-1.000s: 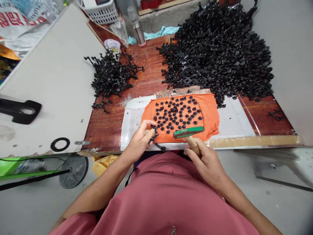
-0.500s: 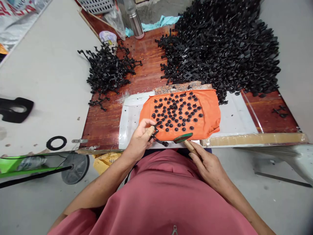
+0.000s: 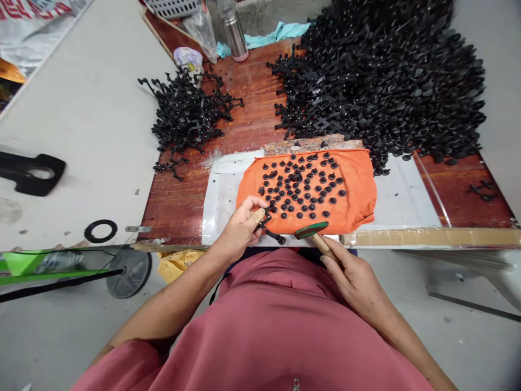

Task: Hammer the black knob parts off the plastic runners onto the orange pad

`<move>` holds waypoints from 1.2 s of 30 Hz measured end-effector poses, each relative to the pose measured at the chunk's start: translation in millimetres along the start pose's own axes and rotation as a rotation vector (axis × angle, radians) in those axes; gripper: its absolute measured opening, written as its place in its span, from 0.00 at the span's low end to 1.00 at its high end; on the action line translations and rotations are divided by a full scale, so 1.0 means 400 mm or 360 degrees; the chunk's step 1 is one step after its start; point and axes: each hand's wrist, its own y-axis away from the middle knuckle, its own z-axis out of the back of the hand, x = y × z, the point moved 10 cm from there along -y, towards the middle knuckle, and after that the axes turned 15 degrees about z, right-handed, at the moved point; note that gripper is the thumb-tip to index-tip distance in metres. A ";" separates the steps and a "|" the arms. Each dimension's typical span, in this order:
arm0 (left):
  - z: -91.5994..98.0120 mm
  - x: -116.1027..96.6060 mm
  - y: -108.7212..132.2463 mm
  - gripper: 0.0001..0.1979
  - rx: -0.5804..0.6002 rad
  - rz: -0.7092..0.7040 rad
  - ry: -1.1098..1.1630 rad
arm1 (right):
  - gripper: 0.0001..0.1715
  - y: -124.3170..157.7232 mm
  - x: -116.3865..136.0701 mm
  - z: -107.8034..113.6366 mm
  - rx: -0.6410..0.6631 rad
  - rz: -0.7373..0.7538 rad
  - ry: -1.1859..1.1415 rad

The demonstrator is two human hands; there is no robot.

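My left hand (image 3: pixel 238 231) pinches a black plastic sprue (image 3: pixel 272 231) at the near edge of an orange cloth (image 3: pixel 354 184). Many small black round parts (image 3: pixel 301 187) lie scattered on that cloth. My right hand (image 3: pixel 354 279) grips the wooden handle of a small green-headed hammer (image 3: pixel 311 229), whose head rests just right of the sprue at the cloth's near edge. The cloth lies on a white sheet (image 3: pixel 217 201) on a red-brown wooden table (image 3: pixel 179 206).
A big heap of black sprues (image 3: pixel 391 76) fills the far right of the table; a smaller pile (image 3: pixel 189 117) lies far left. A steel flask (image 3: pixel 236 27) stands at the back. On the grey surface at left are a black ring (image 3: pixel 100 231) and a black flat piece (image 3: pixel 32 172).
The hammer head came down from above the cloth to its near edge, and my right hand drew back toward me. My left hand stays on the sprue.
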 end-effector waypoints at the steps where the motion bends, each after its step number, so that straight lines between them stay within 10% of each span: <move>1: 0.000 0.001 -0.001 0.22 -0.0004 0.0011 -0.0010 | 0.27 0.001 -0.001 -0.001 0.0006 -0.0007 0.0000; 16: 0.013 -0.004 -0.016 0.11 -0.0193 -0.0103 -0.0349 | 0.28 0.001 0.011 0.021 0.0059 -0.0010 0.0039; 28: 0.021 -0.013 -0.026 0.08 -0.0219 -0.0151 -0.0405 | 0.41 -0.161 0.205 0.091 -0.0120 0.0581 0.0386; 36: 0.014 -0.025 -0.012 0.04 -0.0214 -0.0226 -0.0485 | 0.43 -0.199 0.195 0.052 -0.0060 0.0602 0.0652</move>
